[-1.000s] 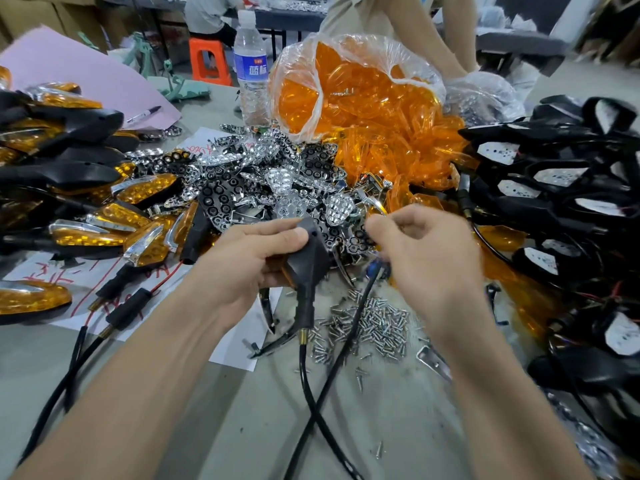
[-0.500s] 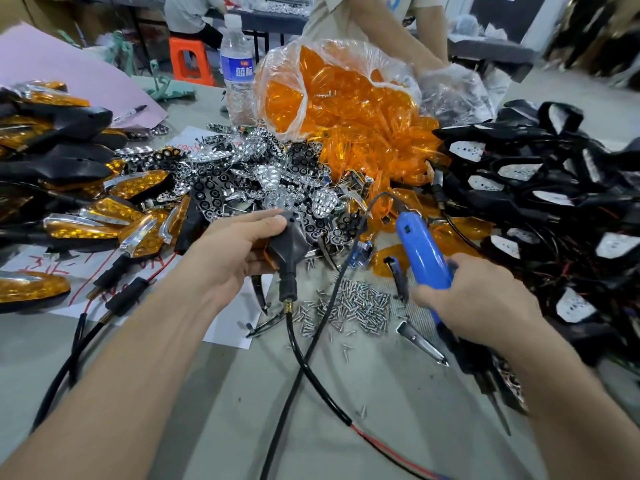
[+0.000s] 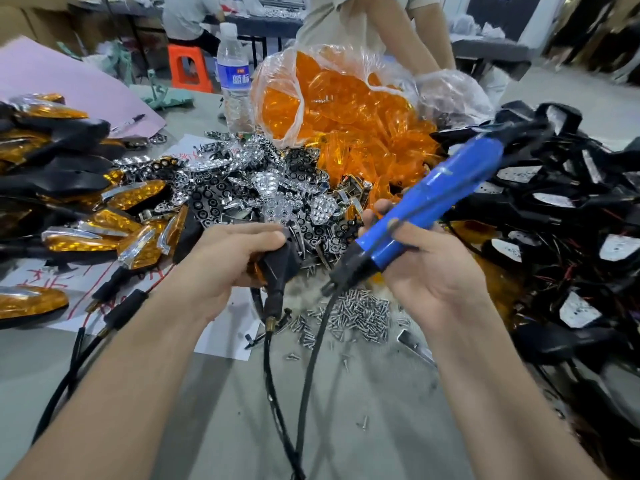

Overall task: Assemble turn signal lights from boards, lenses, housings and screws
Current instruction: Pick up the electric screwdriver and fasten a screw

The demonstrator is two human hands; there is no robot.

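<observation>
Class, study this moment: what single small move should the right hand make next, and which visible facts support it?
Probably swing the black tip of the blue screwdriver left onto the housing gripped by the left hand. The right hand grips the driver, its tip apart from the housing, above the screw pile. Whether a screw is seated is hidden.

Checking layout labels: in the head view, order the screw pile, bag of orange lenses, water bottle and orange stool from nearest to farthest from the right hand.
From the right hand:
1. Screw pile, just below and left of it.
2. Bag of orange lenses, farther back, centre.
3. Water bottle, left of the bag.
4. Orange stool, farthest back, left.
</observation>
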